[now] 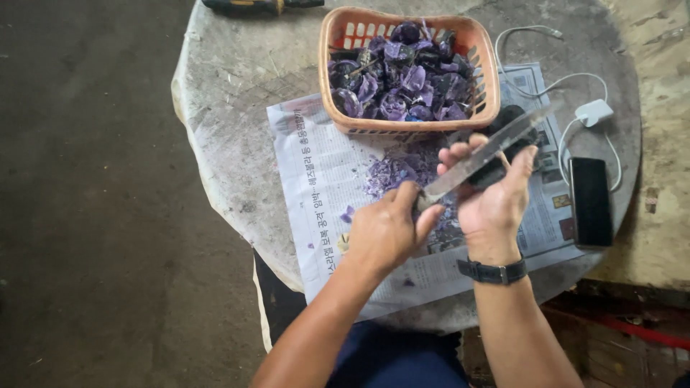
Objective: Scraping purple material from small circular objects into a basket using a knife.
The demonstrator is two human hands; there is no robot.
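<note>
Gripping the knife handle, my left hand laid the blade across a dark chunk held in my right hand, just below the orange basket, where a slip could have cut my fingers.

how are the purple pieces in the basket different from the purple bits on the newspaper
The pieces in the basket are big chunks, heaped up; the bits on the newspaper are small chips, scattered flat. The basket pieces look dark and glossy; the newspaper bits look paler. Both are purple. The left hand grips a knife above the bits.
</note>
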